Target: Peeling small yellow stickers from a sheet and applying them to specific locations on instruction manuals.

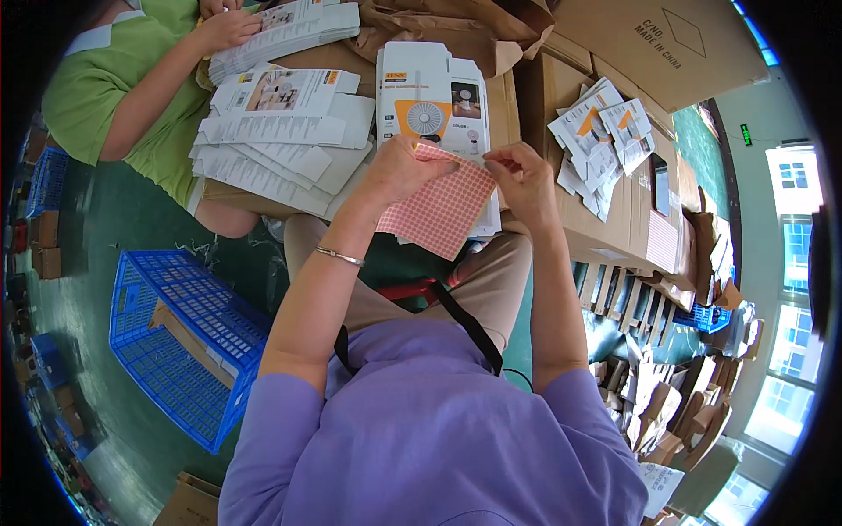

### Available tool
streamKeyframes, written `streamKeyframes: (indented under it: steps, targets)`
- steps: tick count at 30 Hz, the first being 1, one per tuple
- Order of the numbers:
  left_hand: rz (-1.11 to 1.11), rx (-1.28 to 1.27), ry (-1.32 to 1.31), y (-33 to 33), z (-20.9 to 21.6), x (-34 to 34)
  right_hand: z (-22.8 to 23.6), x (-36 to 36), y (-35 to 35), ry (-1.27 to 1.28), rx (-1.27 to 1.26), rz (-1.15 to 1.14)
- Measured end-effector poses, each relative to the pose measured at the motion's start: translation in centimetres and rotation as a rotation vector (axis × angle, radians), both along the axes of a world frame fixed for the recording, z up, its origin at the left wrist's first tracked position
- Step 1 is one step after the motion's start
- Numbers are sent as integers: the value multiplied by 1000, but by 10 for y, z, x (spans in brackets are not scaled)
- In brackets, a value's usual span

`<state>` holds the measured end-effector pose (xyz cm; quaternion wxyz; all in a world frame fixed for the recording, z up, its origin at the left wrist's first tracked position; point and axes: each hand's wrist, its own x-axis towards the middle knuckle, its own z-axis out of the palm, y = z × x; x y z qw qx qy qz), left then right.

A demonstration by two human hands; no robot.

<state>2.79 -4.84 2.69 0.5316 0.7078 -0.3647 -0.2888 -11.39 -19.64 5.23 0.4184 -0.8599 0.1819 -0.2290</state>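
My left hand (399,169) is closed on the upper left edge of a sheet of small round red stickers (443,206), which hangs tilted over my lap. At the sheet's upper right corner, the thumb and fingers of my right hand (521,180) are pinched together. Whether they grip the corner or a single sticker is too small to tell. Just beyond both hands lies a stack of flattened white and orange fan boxes (414,83), partly hidden by the hands and the sheet.
Flat cartons (289,131) are fanned out at left. A co-worker in green (145,88) handles another carton pile (294,35). Folded leaflets (605,131) and a phone (660,184) lie on boxes at right. A blue crate (189,329) stands on the floor at left.
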Motion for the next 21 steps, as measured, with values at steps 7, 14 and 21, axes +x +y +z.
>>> streamKeyframes:
  steps: [7,14,21]
  targets:
    - [33,68,20,2,2,-1,1,-20,-15,95,-59,-23]
    - [-5,89,-29,3,2,0,-4,-26,-11,166,31,10]
    - [-19,95,-59,2,2,0,-9,-24,-15,192,83,16]
